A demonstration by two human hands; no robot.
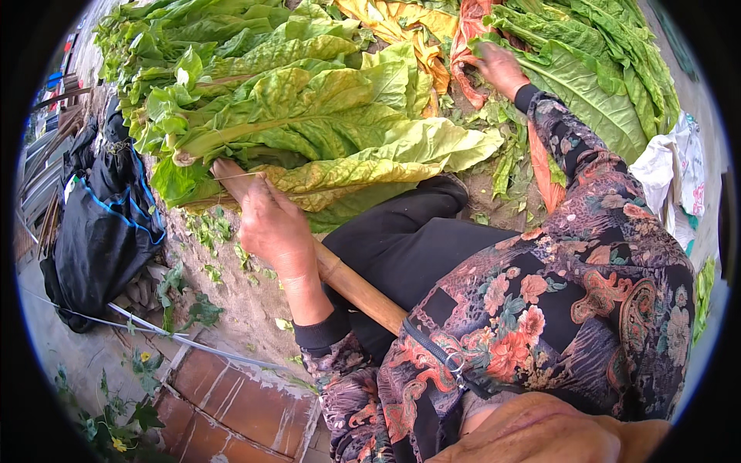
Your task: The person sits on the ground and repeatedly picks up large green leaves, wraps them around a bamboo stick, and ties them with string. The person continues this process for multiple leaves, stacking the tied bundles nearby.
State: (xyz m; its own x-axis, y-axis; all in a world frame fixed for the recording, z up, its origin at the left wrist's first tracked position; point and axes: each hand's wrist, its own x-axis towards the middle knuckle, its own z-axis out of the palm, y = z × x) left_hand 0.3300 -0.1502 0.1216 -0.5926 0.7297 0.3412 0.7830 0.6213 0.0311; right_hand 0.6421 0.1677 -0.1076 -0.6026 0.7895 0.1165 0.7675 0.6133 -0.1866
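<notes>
My left hand (274, 228) is wrapped round a bamboo pole (359, 287), which slants from my waist up to the leaves on the left. A thin string runs by its fingers. Large yellow-green tobacco leaves (324, 116) lie against the pole's far end, their thick stalk ends pointing left. Farther off to the right, my right hand (500, 69) has its fingers curled at the edge of a second pile of green tobacco leaves (602, 92). They seem to pinch a leaf's end, though the fingertips are partly hidden.
Orange and red cloth strips (467, 46) lie between the two piles. A black bag with blue trim (104, 224) sits at the left. White sacking (671, 170) is at the right. Leaf scraps dot the ground, and reddish-brown tiles (239, 401) are at the lower left.
</notes>
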